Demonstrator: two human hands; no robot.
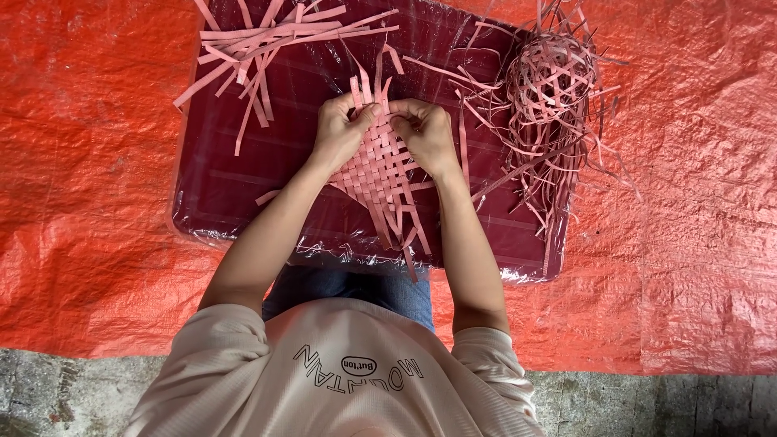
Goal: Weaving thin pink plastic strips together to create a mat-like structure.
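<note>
Head view: I look straight down on a dark red board wrapped in clear film, lying on an orange tarp. At the middle of the board sits the mat, a patch of pink strips woven over and under.

My left hand pinches the mat's top edge, its grip narrow on upright strip ends. My right hand is closed on the same edge just beside it, fingers curled over the weave. I cannot tell which single strip either one has.

As I judge it, the weave is partly done: the centre is tight and even, while loose ends stick out above the hands and trail off the mat's lower tip toward the board's near edge. A pile of strips lies up and left of the mat, unused. A loose woven ball with trailing ends sits to the mat's right, at the board's corner.

Left of the mat the board is bare. To the right, stray strips crowd in close. The mat's tail nearly overhangs the near edge.
</note>
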